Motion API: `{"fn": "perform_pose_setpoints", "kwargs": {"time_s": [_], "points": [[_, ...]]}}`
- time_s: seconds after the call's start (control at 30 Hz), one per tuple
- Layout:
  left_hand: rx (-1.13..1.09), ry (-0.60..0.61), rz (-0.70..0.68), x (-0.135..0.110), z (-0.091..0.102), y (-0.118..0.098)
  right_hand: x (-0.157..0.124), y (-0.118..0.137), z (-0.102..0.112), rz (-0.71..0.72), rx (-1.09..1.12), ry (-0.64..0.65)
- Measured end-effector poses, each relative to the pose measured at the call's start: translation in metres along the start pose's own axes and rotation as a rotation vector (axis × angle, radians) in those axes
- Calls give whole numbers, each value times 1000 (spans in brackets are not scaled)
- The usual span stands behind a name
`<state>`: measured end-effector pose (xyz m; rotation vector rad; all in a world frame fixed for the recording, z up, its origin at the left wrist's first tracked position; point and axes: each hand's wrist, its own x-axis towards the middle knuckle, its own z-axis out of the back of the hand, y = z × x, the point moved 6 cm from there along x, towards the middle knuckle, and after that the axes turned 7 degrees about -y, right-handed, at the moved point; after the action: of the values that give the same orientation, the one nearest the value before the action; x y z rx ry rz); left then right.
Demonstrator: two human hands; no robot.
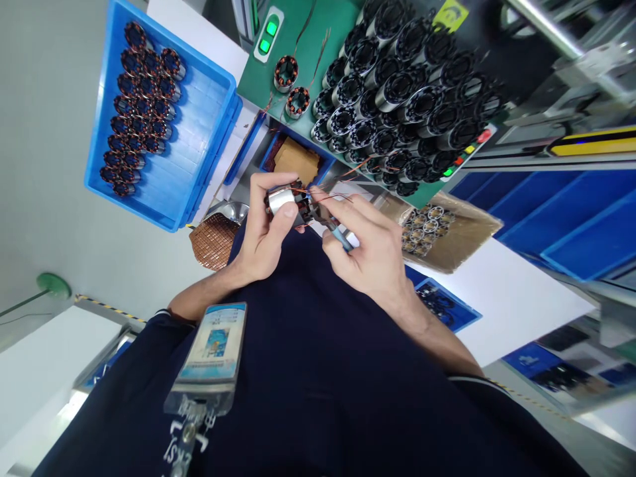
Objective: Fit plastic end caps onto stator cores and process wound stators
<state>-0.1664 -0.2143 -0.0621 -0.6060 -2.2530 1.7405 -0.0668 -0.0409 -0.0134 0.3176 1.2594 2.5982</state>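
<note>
Between thumb and fingers, my left hand (pixel 265 228) grips a motor stator (pixel 282 200), a silver ring with dark slots and thin copper wires trailing off to the right. Closed around a pair of pliers or cutters with blue handles (pixel 340 237) is my right hand (pixel 370 245). The tool's jaws are against or very near the stator's right end, partly hidden by my fingers. Two wound stators, one (pixel 286 73) behind the other (pixel 298 103), stand on the green worktop (pixel 258 83) ahead.
Many black-lined stators (pixel 392 93) stand in rows at the back right. A blue crate (pixel 199 132) with wound stators is at the left. An open bag-lined box (pixel 447 245) of metal rings lies at the right. Green-lit switches (pixel 269 34) are set on the worktop.
</note>
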Motion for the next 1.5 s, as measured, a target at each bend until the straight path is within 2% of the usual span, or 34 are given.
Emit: {"fn": "perform_pose_setpoints", "kwargs": {"time_s": [0.2,0.3,0.4,0.5,0.53,0.6,0.63,0.7,0.77,0.83,0.93,1.03,1.1,1.27,1.37,1.5], "points": [[16,-12,55,0,1,8,-2,-3,-5,-6,73,-4],[4,-55,129,3,3,23,0,-23,-18,-78,66,-3],[-4,-193,324,15,10,71,9,-70,-53,-227,42,98],[-14,-412,632,30,24,135,22,-135,-104,-466,25,292],[-18,-509,702,33,31,152,29,-154,-117,-509,18,305],[-43,-637,770,37,44,169,39,-184,-133,-566,-2,295],[-63,-652,765,38,49,170,43,-193,-135,-579,-15,279],[-112,-585,713,38,56,158,42,-201,-133,-597,-33,266],[-156,-475,617,34,55,132,36,-189,-121,-545,-37,255],[-186,-378,500,31,48,98,29,-159,-99,-381,-27,215],[-192,-252,349,29,26,48,19,-98,-57,-75,-12,96],[-202,-167,199,31,3,7,15,-50,-21,79,-27,21],[-197,-139,147,30,-8,-10,17,-29,-4,129,-48,3],[-195,-95,59,26,-18,-28,23,2,15,218,-109,-77],[-133,-68,52,23,-21,-23,21,9,17,197,-148,-106],[-90,-121,45,18,-22,-16,16,10,16,157,-166,-103]]}}
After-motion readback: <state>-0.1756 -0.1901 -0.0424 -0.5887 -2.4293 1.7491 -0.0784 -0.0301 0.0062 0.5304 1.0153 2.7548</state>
